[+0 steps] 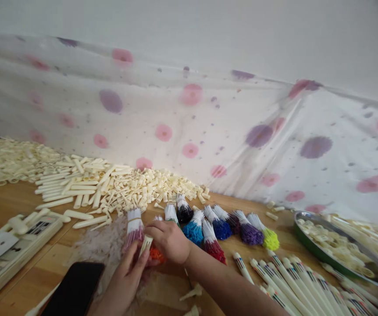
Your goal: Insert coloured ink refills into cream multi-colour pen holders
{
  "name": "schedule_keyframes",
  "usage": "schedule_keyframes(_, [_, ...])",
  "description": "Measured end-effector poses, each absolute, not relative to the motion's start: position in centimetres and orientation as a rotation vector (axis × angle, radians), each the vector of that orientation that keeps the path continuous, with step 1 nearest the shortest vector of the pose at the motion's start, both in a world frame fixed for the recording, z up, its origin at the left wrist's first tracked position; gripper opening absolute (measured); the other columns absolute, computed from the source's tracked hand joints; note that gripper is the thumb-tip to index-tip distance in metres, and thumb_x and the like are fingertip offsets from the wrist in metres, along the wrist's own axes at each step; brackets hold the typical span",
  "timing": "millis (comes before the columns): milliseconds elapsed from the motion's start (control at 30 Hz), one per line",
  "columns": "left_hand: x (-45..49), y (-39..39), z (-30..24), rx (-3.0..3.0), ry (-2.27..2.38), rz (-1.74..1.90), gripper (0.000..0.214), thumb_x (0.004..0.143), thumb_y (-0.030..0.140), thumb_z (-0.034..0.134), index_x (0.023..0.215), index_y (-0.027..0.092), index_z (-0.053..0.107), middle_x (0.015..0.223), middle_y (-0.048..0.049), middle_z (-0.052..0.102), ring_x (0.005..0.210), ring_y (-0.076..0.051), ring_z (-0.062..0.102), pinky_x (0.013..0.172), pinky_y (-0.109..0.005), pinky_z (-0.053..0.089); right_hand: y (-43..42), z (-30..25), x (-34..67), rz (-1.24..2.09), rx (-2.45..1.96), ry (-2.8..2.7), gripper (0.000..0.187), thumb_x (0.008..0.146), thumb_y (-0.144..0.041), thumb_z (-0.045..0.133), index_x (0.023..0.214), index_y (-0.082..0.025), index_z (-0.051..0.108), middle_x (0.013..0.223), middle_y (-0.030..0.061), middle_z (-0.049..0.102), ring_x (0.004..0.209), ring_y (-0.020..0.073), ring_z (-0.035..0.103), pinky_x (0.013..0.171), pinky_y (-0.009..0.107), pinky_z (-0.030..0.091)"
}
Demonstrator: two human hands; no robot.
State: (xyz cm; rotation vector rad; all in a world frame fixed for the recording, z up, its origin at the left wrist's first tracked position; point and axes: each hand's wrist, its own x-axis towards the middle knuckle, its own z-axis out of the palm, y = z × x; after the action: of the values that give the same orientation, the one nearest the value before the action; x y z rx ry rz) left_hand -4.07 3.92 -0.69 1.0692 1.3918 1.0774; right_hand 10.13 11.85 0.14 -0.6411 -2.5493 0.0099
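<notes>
The left hand (pixel 130 264) held a slotted cream plastic piece (pixel 146 244) between thumb and finger, mid-desk (pixel 52 246); the right hand (pixel 168 240) curled beside it over the orange refills (pixel 157 255), and whether its fingers gripped anything could not be told. Many multicolour pens (pixel 294 281) at the desk's right looked finished, lying roughly side by side. Plenty seemed left: cream pen barrels (pixel 77 187) lay heaped towards the back edge, and colour-sorted refill bundles stood ahead of the hands. A floral plastic sheet (pixel 176 109) bounded that back edge. Room was tight, with a power strip (pixel 21 263) and smartphone (pixel 73 289) at left (the phone beside the forearm) and a green-sided tray (pixel 323 254) at right.
</notes>
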Motion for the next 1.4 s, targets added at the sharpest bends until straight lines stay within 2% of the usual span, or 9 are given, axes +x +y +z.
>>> schedule_keyframes(233, [-4.7, 4.4, -0.3, 1.035, 1.292, 1.238, 0.025, 0.061, 0.045, 0.073, 0.074, 0.024, 0.071, 0.057, 0.0018, 0.063, 0.082, -0.027, 0.062, 0.078, -0.03, 0.046, 11.4, -1.1, 10.1, 0.16, -0.697, -2.334, 0.016, 0.087, -0.014, 0.042, 0.094, -0.018, 0.056, 0.095, 0.0087, 0.066, 0.085, 0.0158, 0.063, 0.074, 0.025, 0.049])
schedule_keyframes(433, [-4.8, 4.7, -1.2, 0.804, 1.181, 1.327, 0.03, 0.06, 0.047, 0.073, 0.076, 0.021, 0.07, 0.084, -0.0023, 0.071, 0.099, -0.027, 0.059, 0.089, -0.032, 0.044, 11.0, -1.1, 10.8, 0.293, -0.642, -2.322, 0.015, 0.082, -0.012, 0.046, 0.084, -0.02, 0.058, 0.088, 0.0069, 0.067, 0.083, 0.016, 0.063, 0.073, 0.025, 0.049])
schedule_keyframes(567, [-4.6, 4.7, -0.7, 0.738, 1.099, 1.341, 0.032, 0.059, 0.048, 0.074, 0.069, 0.018, 0.07, 0.08, -0.0043, 0.072, 0.093, -0.028, 0.062, 0.082, -0.034, 0.049, 9.4, -0.3, 11.1, 0.428, -0.514, -2.32, 0.011, 0.084, -0.02, 0.05, 0.079, -0.023, 0.058, 0.086, 0.0046, 0.067, 0.087, 0.0152, 0.063, 0.076, 0.025, 0.05])
schedule_keyframes(700, [-4.7, 4.8, 0.2, 0.753, 1.072, 1.346, 0.033, 0.06, 0.047, 0.075, 0.073, 0.017, 0.07, 0.077, -0.0035, 0.07, 0.084, -0.024, 0.062, 0.074, -0.029, 0.05, 7.2, 1.4, 12.0, 0.589, -0.494, -2.116, 0.009, 0.084, -0.02, 0.051, 0.079, -0.024, 0.057, 0.088, 0.0038, 0.067, 0.09, 0.0161, 0.063, 0.078, 0.026, 0.05])
schedule_keyframes(867, [-4.7, 4.0, 0.2, 0.966, 1.059, 1.265, 0.027, 0.067, 0.044, 0.072, 0.076, 0.019, 0.067, 0.056, 0.0031, 0.061, 0.055, -0.014, 0.055, 0.056, -0.022, 0.046, 6.3, 3.4, 15.2, 0.726, -0.772, -1.552, 0.007, 0.09, -0.016, 0.048, 0.092, -0.023, 0.047, 0.083, 0.002, 0.066, 0.075, 0.014, 0.066, 0.068, 0.027, 0.053])
schedule_keyframes(967, [-4.4, 3.2, -0.2, 1.246, 1.081, 1.178, 0.022, 0.069, 0.037, 0.071, 0.085, 0.023, 0.066, 0.066, 0.0024, 0.065, 0.062, -0.016, 0.059, 0.059, -0.021, 0.047, 5.7, 3.8, 17.2, 0.816, -0.83, -1.391, 0.005, 0.089, -0.019, 0.052, 0.087, -0.023, 0.049, 0.075, -0.0013, 0.067, 0.067, 0.0126, 0.066, 0.065, 0.025, 0.053])
schedule_keyframes(1033, [-4.0, 2.7, -0.3, 1.394, 1.108, 1.159, 0.014, 0.069, 0.029, 0.071, 0.082, 0.024, 0.066, 0.075, 0.0015, 0.066, 0.071, -0.018, 0.061, 0.063, -0.021, 0.048, 4.5, 4.0, 18.2, 0.919, -0.832, -1.252, 0.007, 0.085, -0.021, 0.059, 0.083, -0.022, 0.053, 0.073, -0.0017, 0.068, 0.066, 0.0116, 0.066, 0.063, 0.023, 0.053])
schedule_keyframes(1167, [-3.2, 1.9, -0.2, 1.538, 1.164, 1.172, 0.008, 0.07, 0.022, 0.068, 0.074, 0.025, 0.063, 0.073, 0.003, 0.063, 0.069, -0.017, 0.06, 0.059, -0.019, 0.048, 1.8, 4.8, 19.3, 0.982, -0.794, -1.132, 0.009, 0.079, -0.019, 0.067, 0.075, -0.022, 0.059, 0.074, -0.002, 0.066, 0.065, 0.0103, 0.065, 0.058, 0.018, 0.051])
schedule_keyframes(1400, [-2.1, 1.4, -0.1, 1.544, 1.212, 1.149, 0.009, 0.068, 0.02, 0.067, 0.07, 0.026, 0.061, 0.073, 0.0035, 0.061, 0.066, -0.016, 0.06, 0.055, -0.017, 0.049, 0.6, 5.0, 18.9, 0.947, -0.792, -1.297, 0.009, 0.08, -0.014, 0.063, 0.075, -0.021, 0.061, 0.076, 0.0012, 0.063, 0.069, 0.0136, 0.065, 0.063, 0.024, 0.053])
